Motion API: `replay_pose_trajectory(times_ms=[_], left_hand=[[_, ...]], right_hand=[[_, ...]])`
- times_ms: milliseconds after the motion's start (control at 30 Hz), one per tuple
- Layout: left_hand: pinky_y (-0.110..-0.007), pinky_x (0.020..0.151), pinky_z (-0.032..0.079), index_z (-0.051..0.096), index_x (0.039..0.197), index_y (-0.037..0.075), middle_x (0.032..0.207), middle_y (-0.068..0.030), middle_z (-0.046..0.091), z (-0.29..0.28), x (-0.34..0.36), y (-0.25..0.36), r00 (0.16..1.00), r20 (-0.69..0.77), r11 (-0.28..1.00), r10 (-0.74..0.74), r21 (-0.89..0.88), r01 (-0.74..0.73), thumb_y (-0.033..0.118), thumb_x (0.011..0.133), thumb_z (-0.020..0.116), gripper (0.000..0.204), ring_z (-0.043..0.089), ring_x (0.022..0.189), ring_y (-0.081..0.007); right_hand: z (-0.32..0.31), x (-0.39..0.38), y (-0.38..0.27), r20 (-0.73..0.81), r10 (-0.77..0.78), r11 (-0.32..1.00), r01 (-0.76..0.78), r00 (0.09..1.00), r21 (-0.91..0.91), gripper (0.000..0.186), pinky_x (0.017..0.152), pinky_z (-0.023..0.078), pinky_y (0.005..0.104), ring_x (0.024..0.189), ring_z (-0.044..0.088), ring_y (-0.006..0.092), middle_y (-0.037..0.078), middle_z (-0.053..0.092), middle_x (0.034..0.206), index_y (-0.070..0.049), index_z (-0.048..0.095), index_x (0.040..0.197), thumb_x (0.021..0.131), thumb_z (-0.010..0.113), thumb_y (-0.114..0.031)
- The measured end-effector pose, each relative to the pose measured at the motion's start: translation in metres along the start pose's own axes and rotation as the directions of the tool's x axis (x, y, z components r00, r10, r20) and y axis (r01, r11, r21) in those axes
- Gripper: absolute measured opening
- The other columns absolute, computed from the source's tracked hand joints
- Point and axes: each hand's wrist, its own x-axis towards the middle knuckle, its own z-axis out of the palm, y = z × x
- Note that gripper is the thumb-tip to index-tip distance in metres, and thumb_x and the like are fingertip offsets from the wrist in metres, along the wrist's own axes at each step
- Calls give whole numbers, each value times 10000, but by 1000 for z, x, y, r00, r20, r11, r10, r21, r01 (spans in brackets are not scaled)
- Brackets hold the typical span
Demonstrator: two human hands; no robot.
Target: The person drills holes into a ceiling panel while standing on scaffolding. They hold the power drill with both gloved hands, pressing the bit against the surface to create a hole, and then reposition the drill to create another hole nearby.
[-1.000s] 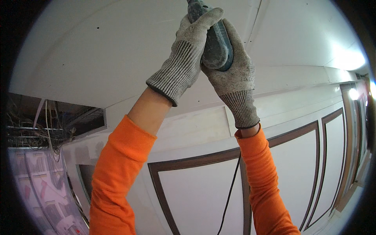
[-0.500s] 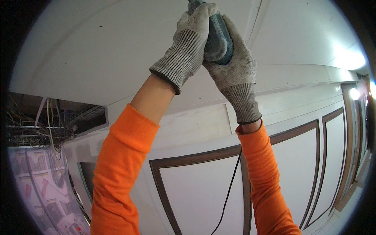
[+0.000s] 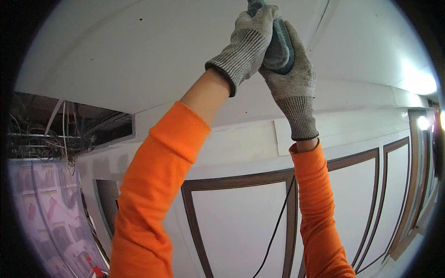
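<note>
Overhead, against the white ceiling, both my hands hold a dusty teal power tool. The fingers of my left hand, in a grey knit glove, wrap round its upper part. My right hand, gloved alike, is closed on the tool's right side and lower end, its palm behind the body. The tool's front end runs to the top edge of the picture, so what it touches cannot be seen. A black cord hangs below, near my right sleeve; its upper end is hidden.
At the left, a ceiling opening shows tangled cables, above plastic sheeting. White wall panels with dark brown trim stand ahead. A bright lamp shines at the right. A seam crosses the ceiling beside the tool.
My hands and the tool appear farther right in the picture. The ceiling marks have shifted right too, so the view has turned. Both hands keep the same grip.
</note>
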Motion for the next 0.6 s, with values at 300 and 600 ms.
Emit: replay_pose_trajectory(times_ms=[300,600], left_hand=[[-338,881,506,597,1202,-16,1029,-83,657,-8,5,0,987,113,993,117,-15,-116,505,960,626,576,621,967,-190],[-388,904,497,590,1193,-28,1061,-124,637,-4,11,6,999,-21,998,-24,55,25,553,939,590,634,611,999,-238]], right_hand=[[3,3,-3,-41,-22,999,24,999,39,936,972,579,436,1153,695,315,142,684,1280,-214,384,1565,778,880,-316],[-6,10,-10,10,10,1000,-10,1000,-6,917,1032,550,409,1217,662,279,142,654,1349,-145,443,1540,768,904,-327]])
